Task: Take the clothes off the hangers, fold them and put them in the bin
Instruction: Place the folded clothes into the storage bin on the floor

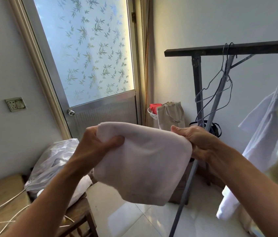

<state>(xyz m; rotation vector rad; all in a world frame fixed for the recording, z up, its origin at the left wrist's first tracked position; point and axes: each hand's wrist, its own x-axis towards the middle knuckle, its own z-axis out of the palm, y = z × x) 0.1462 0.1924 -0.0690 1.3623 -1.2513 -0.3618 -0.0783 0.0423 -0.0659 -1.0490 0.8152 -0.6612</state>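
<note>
folded white garment (143,161) in both hands (99,144) (198,142), hanger rack (237,48) alongside

The folded cloth (140,161) is in the near centre, held between the left hand (99,146) at its left edge and the right hand (199,144) at its right edge. Far behind it stands the door (83,48), with a wall socket (15,104) to its left. Right of the door, by the far wall, a bag (170,115) stands with a basket (152,112) just beside it on the left. The rack bar (254,47) runs across the right and carries bare hangers (220,86). Further right, a shirt (263,130) hangs below it. At near left, under the left arm, a sack (52,159) lies on a seat (78,212).
</note>
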